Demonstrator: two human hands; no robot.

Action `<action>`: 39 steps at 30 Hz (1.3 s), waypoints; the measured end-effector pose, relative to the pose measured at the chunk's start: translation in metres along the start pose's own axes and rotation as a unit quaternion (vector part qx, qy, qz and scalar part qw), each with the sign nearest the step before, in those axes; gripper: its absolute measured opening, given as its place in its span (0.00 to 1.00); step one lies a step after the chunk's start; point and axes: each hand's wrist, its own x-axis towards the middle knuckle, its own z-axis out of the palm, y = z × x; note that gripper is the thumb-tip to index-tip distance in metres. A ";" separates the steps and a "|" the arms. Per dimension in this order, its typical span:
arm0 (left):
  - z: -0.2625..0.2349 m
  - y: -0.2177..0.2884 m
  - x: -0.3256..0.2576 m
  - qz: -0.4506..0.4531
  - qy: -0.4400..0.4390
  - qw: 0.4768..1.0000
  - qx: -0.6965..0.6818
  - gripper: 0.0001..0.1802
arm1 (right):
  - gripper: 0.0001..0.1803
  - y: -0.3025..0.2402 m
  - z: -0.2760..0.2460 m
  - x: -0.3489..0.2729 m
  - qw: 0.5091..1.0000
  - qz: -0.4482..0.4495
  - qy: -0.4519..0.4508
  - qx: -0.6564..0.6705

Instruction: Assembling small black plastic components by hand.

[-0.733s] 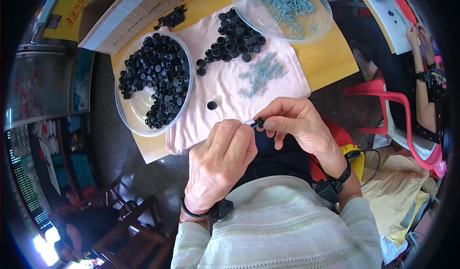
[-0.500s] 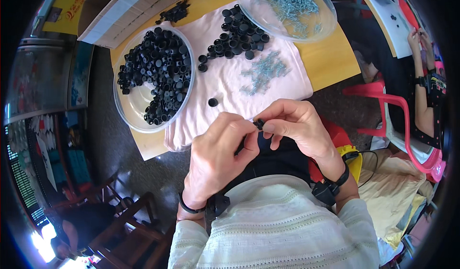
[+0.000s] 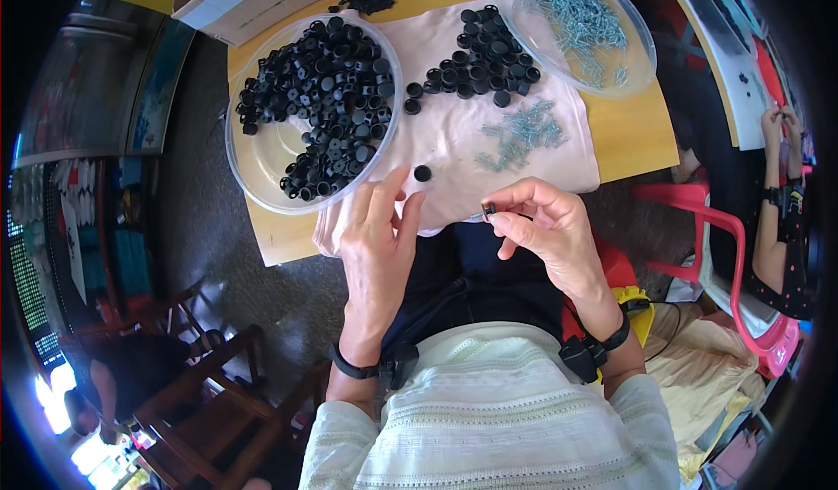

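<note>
My right hand [image 3: 552, 228] pinches a small black round plastic part [image 3: 489, 210] between thumb and forefinger, just off the cloth's near edge. A thin pale sliver, perhaps a screw, sticks out of it to the left. My left hand [image 3: 375, 237] is empty, its fingers apart, over the near edge of the pink cloth [image 3: 454, 150]. A single black cap [image 3: 423, 173] lies by its fingertips. Beyond, a pile of black caps [image 3: 489, 49] and a loose heap of silvery screws [image 3: 525, 134] rest on the cloth.
A clear round tub [image 3: 234, 154] full of black plastic parts stands at the left. At the far right sits a clear tub [image 3: 642, 62] of screws. A cardboard box [image 3: 262, 1] borders the table's far left. Right of me are a pink chair [image 3: 742, 254] and another person's hands [image 3: 781, 122].
My left hand has let go of the small black part and moved left and away from me, its fingers opening. My right hand keeps the part. The view has shifted.
</note>
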 end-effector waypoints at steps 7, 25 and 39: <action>0.018 -0.009 0.004 0.014 -0.001 1.000 0.014 0.14 | 0.09 -0.002 0.001 -0.002 0.999 -0.029 0.008 -0.038; 0.007 0.022 -0.011 -0.018 -0.134 0.846 -0.515 0.17 | 0.12 -0.014 0.008 -0.022 0.937 -0.277 0.001 -0.214; 0.014 0.009 -0.012 -0.051 -0.139 0.748 -0.647 0.13 | 0.11 -0.022 0.016 -0.019 0.967 -0.218 0.011 -0.134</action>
